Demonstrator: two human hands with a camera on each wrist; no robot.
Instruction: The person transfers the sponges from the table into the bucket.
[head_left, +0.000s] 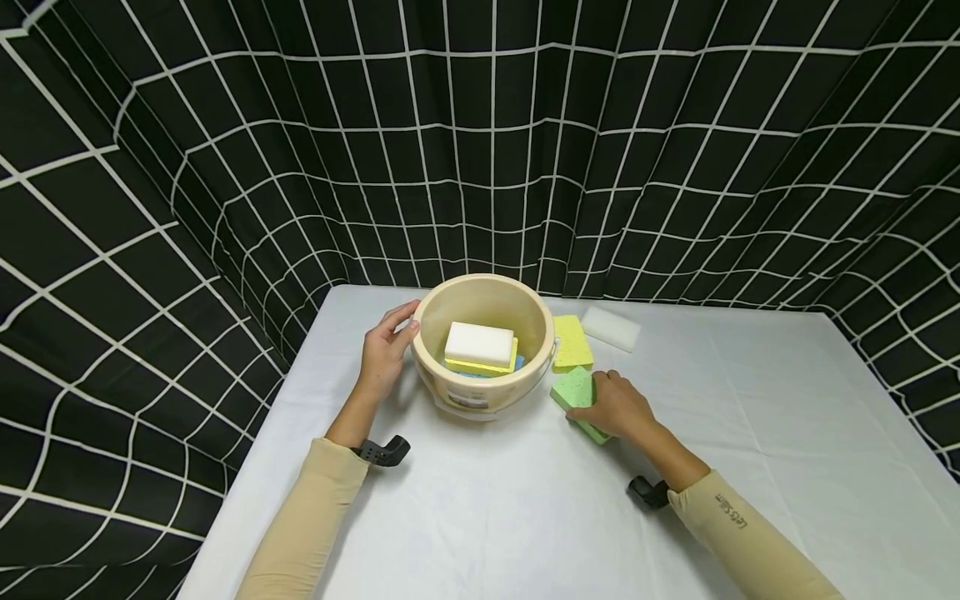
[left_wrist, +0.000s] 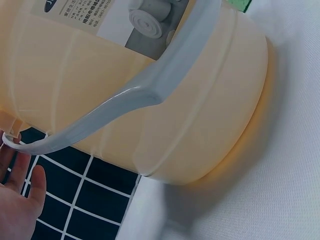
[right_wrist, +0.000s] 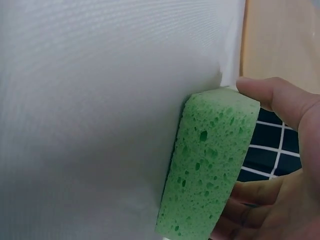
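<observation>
A cream bucket (head_left: pixel 481 392) stands upright on the white cloth, its grey handle (left_wrist: pixel 140 95) hanging down the front. My left hand (head_left: pixel 384 350) touches the bucket's left rim with fairly straight fingers, beside the handle's hinge. Inside the bucket lie a white sponge (head_left: pixel 480 342), a yellow sponge (head_left: pixel 480 367) under it and something blue (head_left: pixel 519 363) lowest. To the bucket's right, my right hand (head_left: pixel 619 405) grips a porous green sponge (right_wrist: pixel 205 160) across its width, thumb on the near edge and fingers on the far one. The sponge appears to touch the cloth.
A yellow sponge (head_left: pixel 572 342) lies close to the bucket's right side, just behind the green one. Farther back and right is a flat white sponge (head_left: pixel 611 328). A black curtain with white grid lines (head_left: pixel 495 150) hangs behind the table (head_left: pixel 750 433).
</observation>
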